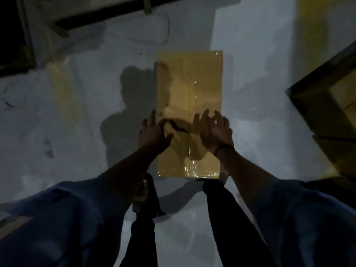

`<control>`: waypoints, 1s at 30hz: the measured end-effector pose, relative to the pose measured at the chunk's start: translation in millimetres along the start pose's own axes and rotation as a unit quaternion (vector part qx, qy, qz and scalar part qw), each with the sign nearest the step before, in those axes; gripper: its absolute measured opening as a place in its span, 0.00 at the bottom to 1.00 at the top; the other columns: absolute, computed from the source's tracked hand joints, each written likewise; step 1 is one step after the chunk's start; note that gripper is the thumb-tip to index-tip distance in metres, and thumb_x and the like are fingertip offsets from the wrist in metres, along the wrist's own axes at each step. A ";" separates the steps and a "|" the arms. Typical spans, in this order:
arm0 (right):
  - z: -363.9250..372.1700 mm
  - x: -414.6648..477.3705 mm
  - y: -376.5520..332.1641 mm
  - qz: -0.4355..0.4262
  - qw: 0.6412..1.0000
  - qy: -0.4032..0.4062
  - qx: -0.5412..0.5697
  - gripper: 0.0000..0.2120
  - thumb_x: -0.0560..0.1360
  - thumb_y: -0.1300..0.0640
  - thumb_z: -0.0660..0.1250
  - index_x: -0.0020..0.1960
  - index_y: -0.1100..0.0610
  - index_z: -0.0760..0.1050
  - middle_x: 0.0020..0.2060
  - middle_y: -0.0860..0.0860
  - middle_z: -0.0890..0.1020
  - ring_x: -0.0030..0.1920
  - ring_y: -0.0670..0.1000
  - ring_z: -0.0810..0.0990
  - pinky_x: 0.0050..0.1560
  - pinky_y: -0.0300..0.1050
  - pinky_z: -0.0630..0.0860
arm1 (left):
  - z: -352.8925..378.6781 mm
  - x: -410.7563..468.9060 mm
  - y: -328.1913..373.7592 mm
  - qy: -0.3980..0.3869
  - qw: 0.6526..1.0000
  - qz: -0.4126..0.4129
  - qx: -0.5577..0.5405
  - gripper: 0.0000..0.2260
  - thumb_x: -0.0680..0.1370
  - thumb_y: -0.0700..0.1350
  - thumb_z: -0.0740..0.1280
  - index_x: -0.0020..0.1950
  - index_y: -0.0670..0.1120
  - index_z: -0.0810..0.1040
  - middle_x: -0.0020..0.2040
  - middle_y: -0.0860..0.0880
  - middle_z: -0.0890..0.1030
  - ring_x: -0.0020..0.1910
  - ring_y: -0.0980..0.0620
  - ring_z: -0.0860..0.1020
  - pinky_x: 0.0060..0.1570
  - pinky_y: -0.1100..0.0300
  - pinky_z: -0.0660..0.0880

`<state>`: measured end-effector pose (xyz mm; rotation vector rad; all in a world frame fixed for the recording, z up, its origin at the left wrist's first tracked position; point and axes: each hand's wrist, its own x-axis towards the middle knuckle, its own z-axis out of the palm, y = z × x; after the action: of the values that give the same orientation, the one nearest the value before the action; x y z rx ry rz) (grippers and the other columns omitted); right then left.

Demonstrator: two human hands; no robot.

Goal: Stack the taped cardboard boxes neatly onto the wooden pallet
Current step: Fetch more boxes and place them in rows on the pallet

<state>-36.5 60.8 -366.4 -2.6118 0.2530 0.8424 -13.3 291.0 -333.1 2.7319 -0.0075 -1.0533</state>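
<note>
Lying far left: a dark wooden frame (18, 45) at the far-left side of the pale floor (57, 132), too blurred to tell more.
Left sleeve: blue cloth (57, 218), pushed up the forearm.
Left hand (155, 132): open-palmed with fingers spread, holding nothing. It sits at the box's left edge near its near end. Whether it touches the cardboard cannot be told.
Taped cardboard box (179, 89): flat on the floor, mid-floor, just ahead of the person's feet, its long side running away from the person.
Tape (190, 97): a clear glossy strip along the lengthwise centre seam and over the near edge.
Right hand (215, 130): fingers loosely bent, gripping nothing, over the box's right half near its right edge. Contact cannot be told.
Wristband (223, 149): a dark band on the right wrist.
Second box (316, 106): brown cardboard at the floor's right edge, apart from the first and partly out of view.
</note>
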 end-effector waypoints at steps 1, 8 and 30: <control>14.9 11.1 9.2 -0.006 1.000 0.008 -0.007 0.32 0.79 0.43 0.60 0.80 0.46 0.54 0.81 0.54 0.54 0.79 0.67 0.53 0.71 0.69 0.66 | 11.4 13.8 -1.0 0.001 1.000 -0.007 -0.006 0.31 0.78 0.60 0.70 0.78 0.57 0.64 0.85 0.47 0.44 0.80 0.32 0.53 0.69 0.33 0.70; 68.8 55.9 48.1 -0.072 0.997 0.032 0.014 0.31 0.77 0.46 0.70 0.77 0.46 0.64 0.82 0.55 0.43 0.79 0.71 0.45 0.64 0.70 0.73 | 57.8 76.3 10.3 -0.010 0.996 -0.003 -0.090 0.47 0.68 0.62 0.80 0.81 0.61 0.57 0.83 0.45 0.34 0.79 0.28 0.50 0.71 0.33 0.68; -175.6 -184.6 -28.8 0.050 0.988 0.148 0.014 0.34 0.72 0.27 0.64 0.74 0.39 0.68 0.81 0.47 0.52 0.74 0.62 0.57 0.72 0.60 0.64 | -144.4 -146.9 103.5 0.060 0.985 0.141 0.080 0.60 0.60 0.83 0.66 0.84 0.60 0.48 0.85 0.48 0.39 0.74 0.30 0.64 0.67 0.36 0.71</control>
<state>-84.8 24.6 -117.2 -2.7088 0.4774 0.4742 -19.3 230.1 -110.8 2.8195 -0.4649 -0.8416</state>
